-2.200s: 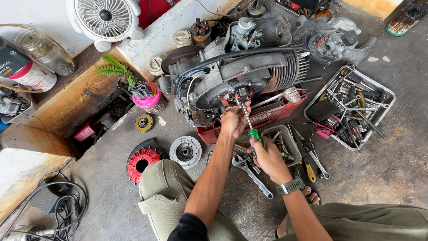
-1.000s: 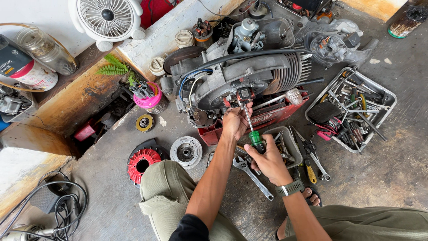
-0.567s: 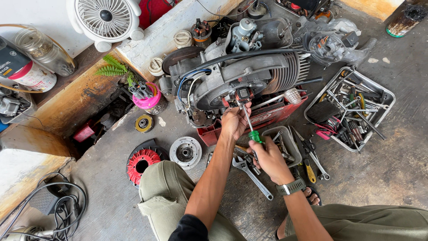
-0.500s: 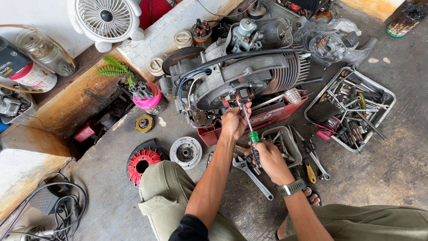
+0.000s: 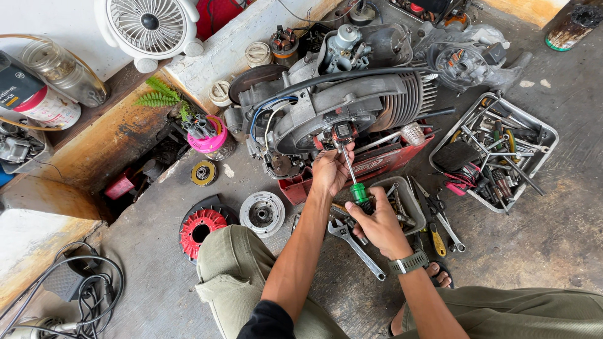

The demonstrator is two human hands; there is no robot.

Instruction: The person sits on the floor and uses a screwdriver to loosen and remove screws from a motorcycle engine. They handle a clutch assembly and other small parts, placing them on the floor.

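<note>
Your right hand [image 5: 380,223] is wrapped around the green handle of a screwdriver [image 5: 356,185]; its thin steel shaft runs up and away from you to the middle of the engine [image 5: 352,107], where the tip sits at a small red and black part. Your left hand [image 5: 331,168] is curled narrowly around the upper shaft, steadying it just below that part; whether its fingertips also touch the engine, you cannot tell.

The engine is grey cast metal with a ribbed, finned cylinder on its right side and a thick black hose arched over the top; it rests on a red metal tray [image 5: 377,164] on the rough concrete floor [image 5: 553,232].

Far left on a ledge stands a white round tub with a pink band [image 5: 47,107], a dark label above it, and beside it a clear plastic jar [image 5: 63,72]; a white plastic fan [image 5: 151,28] with a round grille stands further right. A pink round cup [image 5: 207,138] holding dark bits sits below a green fern sprig [image 5: 157,97].

On the floor near your left knee lie a red toothed disc [image 5: 201,227] and, just beside it, a silver round hub [image 5: 262,213]; a small brass-coloured ring [image 5: 204,172] lies beyond them. An adjustable wrench [image 5: 358,248] of bare steel lies under your right forearm. To the right, a shiny metal tray [image 5: 540,135] is crammed with spanners and sockets; a grey watch [image 5: 408,262] circles your right wrist.
</note>
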